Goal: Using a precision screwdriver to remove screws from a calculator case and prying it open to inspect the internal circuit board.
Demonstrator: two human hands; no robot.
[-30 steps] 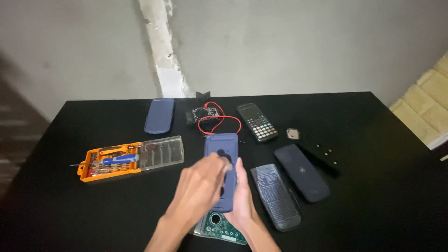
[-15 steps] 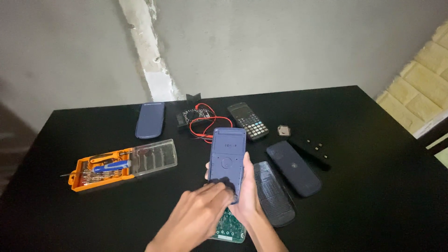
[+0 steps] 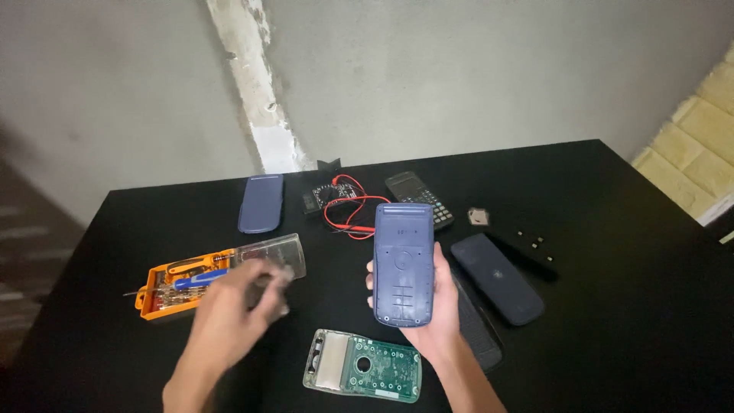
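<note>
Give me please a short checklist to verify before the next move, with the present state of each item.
1. Right hand holds the blue back cover firmly: ok.
2. Left hand is at the orange screwdriver kit: ok.
3. Left hand has a tool in its fingers: cannot tell, blurred.
4. Green circuit board lies flat on the black table, untouched: ok.
5. Red wires lie apart from both hands: ok.

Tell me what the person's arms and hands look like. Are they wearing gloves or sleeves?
No gloves and no sleeves in view. Both hands are bare, and so are the forearms, which come up from the bottom edge. The left hand looks blurry; the right hand is sharp. No rings, watch or bracelets show.
</note>
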